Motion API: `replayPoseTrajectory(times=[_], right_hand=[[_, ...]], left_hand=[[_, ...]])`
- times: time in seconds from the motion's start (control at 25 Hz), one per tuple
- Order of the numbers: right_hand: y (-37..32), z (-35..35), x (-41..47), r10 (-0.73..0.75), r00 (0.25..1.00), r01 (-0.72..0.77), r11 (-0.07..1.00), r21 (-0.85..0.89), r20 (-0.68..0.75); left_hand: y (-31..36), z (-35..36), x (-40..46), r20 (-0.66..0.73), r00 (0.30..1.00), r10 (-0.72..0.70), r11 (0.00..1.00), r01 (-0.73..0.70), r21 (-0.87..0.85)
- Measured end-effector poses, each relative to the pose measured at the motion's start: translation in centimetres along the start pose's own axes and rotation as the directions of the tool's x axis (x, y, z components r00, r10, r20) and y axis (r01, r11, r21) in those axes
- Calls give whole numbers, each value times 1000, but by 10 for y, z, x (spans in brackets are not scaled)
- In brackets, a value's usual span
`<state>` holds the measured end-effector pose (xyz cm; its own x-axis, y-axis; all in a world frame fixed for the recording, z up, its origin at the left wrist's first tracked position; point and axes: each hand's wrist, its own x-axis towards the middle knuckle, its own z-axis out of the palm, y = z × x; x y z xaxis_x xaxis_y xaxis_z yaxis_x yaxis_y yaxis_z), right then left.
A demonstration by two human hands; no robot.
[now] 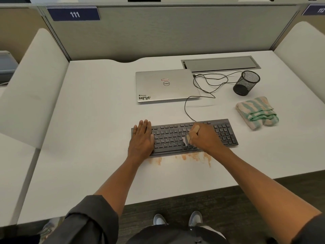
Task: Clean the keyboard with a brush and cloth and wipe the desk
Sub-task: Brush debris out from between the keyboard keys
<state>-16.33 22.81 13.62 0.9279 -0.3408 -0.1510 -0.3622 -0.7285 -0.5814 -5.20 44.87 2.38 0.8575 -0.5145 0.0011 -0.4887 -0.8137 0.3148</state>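
Black keyboard (184, 136) is lying near the front of the white worktop (88, 138). Left hand (141, 138) is pressing flat on its left end, fingers straight. Right hand (202, 136) is keeping a closed grip on a pale brush (190, 133), bristles probably touching the middle keys. Orange smears (184, 158) are showing just in front. Striped cloth (257, 112) is lying folded to the right. Silver laptop (167, 85) is reading "DELL" and "WMN"; divider sign (73, 14) is reading "111".
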Motion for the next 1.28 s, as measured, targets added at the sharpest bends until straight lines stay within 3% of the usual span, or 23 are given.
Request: replayPoseTrajectory(times=[0.12, 0.24, 0.36, 0.52, 0.64, 0.76, 0.92, 1.08, 1.28], right_hand=[[-10, -3, 4, 21, 999, -23, 998, 50, 42], [-20, 3, 17, 14, 998, -6, 990, 142, -56], [-30, 20, 13, -21, 997, 30, 992, 119, -73], [-36, 37, 3, -128, 991, 125, 990, 62, 48], [-43, 34, 13, -127, 992, 126, 982, 144, -3], [-55, 41, 14, -152, 987, 155, 983, 101, -44], [-70, 54, 11, -181, 982, 174, 979, 110, 57], [-94, 60, 17, -213, 975, 198, 962, 190, 63], [-107, 60, 19, -211, 932, 226, 974, -17, 296]], left_hand=[[-11, -4, -2, -3, 1000, 1, 1000, -1, -14], [-18, -7, -5, -17, 1000, 10, 999, -11, -43], [-23, -11, -10, -20, 1000, 5, 999, -6, -54], [-32, -16, -17, -10, 1000, -27, 997, 26, -79], [-38, -19, -22, -6, 1000, -29, 997, 29, -78], [-50, -22, -31, 1, 999, -52, 996, 52, -70], [-66, -20, -45, 27, 997, -73, 995, 74, -64], [-72, -21, -57, 46, 995, -92, 994, 94, -53], [-65, -23, -64, 34, 995, -93, 995, 94, -39]])
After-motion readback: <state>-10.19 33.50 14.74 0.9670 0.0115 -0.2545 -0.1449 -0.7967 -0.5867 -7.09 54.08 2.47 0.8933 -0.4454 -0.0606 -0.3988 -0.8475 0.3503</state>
